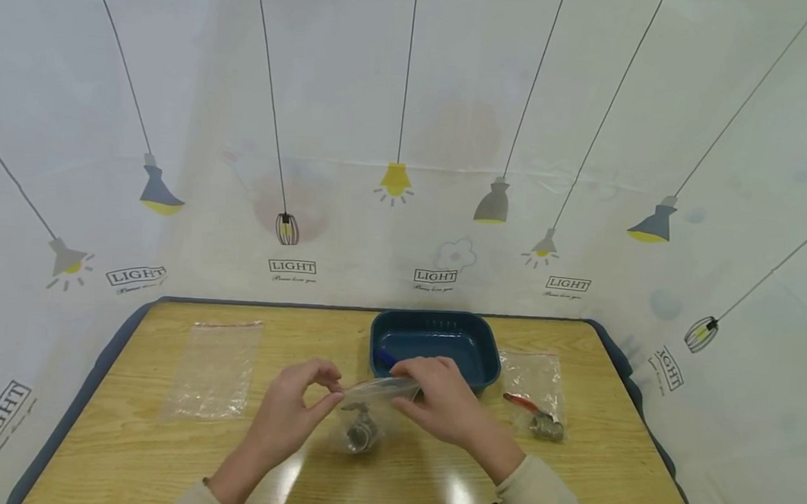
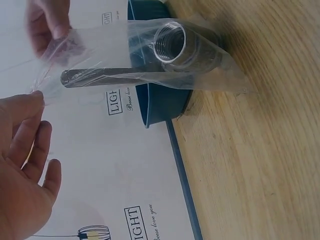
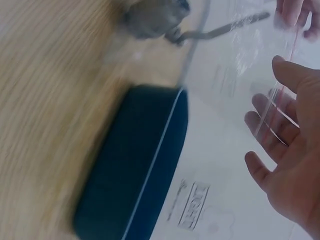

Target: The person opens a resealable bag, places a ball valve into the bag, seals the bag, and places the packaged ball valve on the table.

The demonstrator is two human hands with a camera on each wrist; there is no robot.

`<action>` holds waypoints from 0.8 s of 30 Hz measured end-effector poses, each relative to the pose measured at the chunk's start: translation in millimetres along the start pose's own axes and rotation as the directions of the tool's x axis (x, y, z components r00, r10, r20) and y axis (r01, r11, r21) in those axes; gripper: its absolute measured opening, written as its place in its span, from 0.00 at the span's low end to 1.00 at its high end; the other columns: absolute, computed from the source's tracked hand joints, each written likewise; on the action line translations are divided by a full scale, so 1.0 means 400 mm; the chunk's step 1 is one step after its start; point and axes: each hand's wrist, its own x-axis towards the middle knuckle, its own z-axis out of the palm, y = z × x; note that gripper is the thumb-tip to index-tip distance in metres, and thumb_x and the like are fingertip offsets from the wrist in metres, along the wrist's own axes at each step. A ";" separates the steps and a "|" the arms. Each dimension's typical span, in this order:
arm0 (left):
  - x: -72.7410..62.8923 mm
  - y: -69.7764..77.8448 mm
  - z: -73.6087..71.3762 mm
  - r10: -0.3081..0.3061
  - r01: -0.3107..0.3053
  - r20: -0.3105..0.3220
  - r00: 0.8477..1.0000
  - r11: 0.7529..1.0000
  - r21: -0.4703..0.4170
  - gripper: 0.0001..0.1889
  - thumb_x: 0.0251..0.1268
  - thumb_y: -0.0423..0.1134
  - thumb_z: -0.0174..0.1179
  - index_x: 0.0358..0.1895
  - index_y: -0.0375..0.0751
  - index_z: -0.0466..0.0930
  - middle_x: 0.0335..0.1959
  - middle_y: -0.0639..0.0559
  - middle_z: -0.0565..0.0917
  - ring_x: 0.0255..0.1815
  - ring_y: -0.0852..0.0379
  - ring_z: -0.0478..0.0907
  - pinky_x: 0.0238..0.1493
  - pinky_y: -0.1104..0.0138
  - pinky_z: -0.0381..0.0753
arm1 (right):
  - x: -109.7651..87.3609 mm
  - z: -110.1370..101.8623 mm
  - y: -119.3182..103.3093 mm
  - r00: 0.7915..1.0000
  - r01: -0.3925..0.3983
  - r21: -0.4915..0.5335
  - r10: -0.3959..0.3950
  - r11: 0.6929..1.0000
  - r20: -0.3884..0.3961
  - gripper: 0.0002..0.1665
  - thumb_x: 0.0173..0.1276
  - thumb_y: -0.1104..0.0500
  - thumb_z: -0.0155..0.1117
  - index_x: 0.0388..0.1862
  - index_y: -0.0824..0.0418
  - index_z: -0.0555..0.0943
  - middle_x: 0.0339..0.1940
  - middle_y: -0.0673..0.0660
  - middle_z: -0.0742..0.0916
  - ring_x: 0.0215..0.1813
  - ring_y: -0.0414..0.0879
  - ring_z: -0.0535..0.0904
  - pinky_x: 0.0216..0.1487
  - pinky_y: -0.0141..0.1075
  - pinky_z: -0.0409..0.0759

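A clear zip bag [image 1: 376,391] with a reddish seal line hangs over the table between my hands. In it is a metal ball valve [image 2: 192,52] with a threaded opening and a long grey lever [image 2: 100,77]. My left hand [image 1: 293,402] pinches one corner of the bag's mouth between thumb and forefinger, its other fingers loosely bent. At the opposite end of the mouth, my right hand [image 1: 444,399] holds the bag between thumb and fingers. Through the clear plastic, some right fingers [image 3: 262,120] show in the right wrist view.
Behind the bag stands a dark blue basin [image 1: 487,348] with a blue item [image 1: 386,358] inside. A flat clear bag [image 1: 215,371] lies at the left. To the right is another bag [image 1: 534,369] with a red-handled valve [image 1: 546,427] in or on it; I cannot tell which.
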 end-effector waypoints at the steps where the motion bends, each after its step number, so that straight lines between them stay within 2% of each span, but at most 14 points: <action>1: 0.000 -0.001 0.002 0.013 -0.013 -0.004 1.000 1.000 0.004 0.16 0.49 0.35 0.74 0.41 0.48 0.79 0.32 0.68 0.85 0.40 0.65 0.81 0.52 0.56 0.78 | 0.007 0.002 -0.011 1.000 0.026 -0.011 -0.026 1.000 -0.013 0.21 0.64 0.45 0.67 0.54 0.50 0.79 0.50 0.44 0.86 0.54 0.41 0.80 0.64 0.49 0.69; 6: 0.000 -0.003 0.006 0.105 -0.104 -0.015 0.994 0.993 0.056 0.15 0.48 0.35 0.74 0.40 0.48 0.81 0.31 0.67 0.86 0.39 0.65 0.80 0.50 0.57 0.77 | 0.043 0.017 -0.060 0.989 0.135 -0.103 -0.140 0.985 -0.044 0.17 0.64 0.44 0.66 0.50 0.46 0.81 0.47 0.42 0.86 0.53 0.40 0.80 0.62 0.47 0.71; 10: 0.003 0.001 0.005 0.140 -0.140 0.006 0.990 0.983 0.119 0.14 0.49 0.37 0.74 0.41 0.51 0.83 0.31 0.65 0.86 0.39 0.66 0.81 0.51 0.55 0.78 | 0.059 0.027 -0.080 0.982 0.178 -0.124 -0.185 0.976 -0.048 0.10 0.65 0.47 0.67 0.44 0.45 0.82 0.42 0.40 0.86 0.50 0.39 0.80 0.60 0.46 0.71; 16: 0.007 0.012 -0.001 0.110 -0.113 0.029 0.994 0.972 0.208 0.10 0.51 0.39 0.73 0.37 0.52 0.86 0.30 0.65 0.86 0.37 0.65 0.82 0.51 0.55 0.77 | 0.063 0.031 -0.086 0.977 0.192 -0.113 -0.201 0.975 -0.073 0.04 0.64 0.49 0.68 0.35 0.44 0.82 0.35 0.38 0.86 0.44 0.36 0.80 0.59 0.45 0.73; 20: 0.010 0.017 -0.007 0.096 -0.102 0.034 0.995 0.958 0.267 0.06 0.52 0.41 0.73 0.31 0.56 0.85 0.27 0.66 0.85 0.35 0.64 0.81 0.51 0.55 0.77 | 0.065 0.032 -0.086 0.977 0.193 -0.104 -0.201 0.976 -0.070 0.03 0.65 0.49 0.67 0.35 0.43 0.82 0.34 0.37 0.85 0.43 0.35 0.79 0.59 0.44 0.73; 24: 0.010 0.018 -0.013 0.078 -0.086 0.039 0.996 0.944 0.319 0.06 0.51 0.43 0.73 0.27 0.57 0.83 0.25 0.67 0.83 0.37 0.61 0.81 0.52 0.54 0.77 | 0.067 0.033 -0.089 0.980 0.184 -0.099 -0.191 0.978 -0.061 0.02 0.66 0.49 0.66 0.35 0.43 0.82 0.34 0.37 0.85 0.42 0.35 0.79 0.60 0.44 0.73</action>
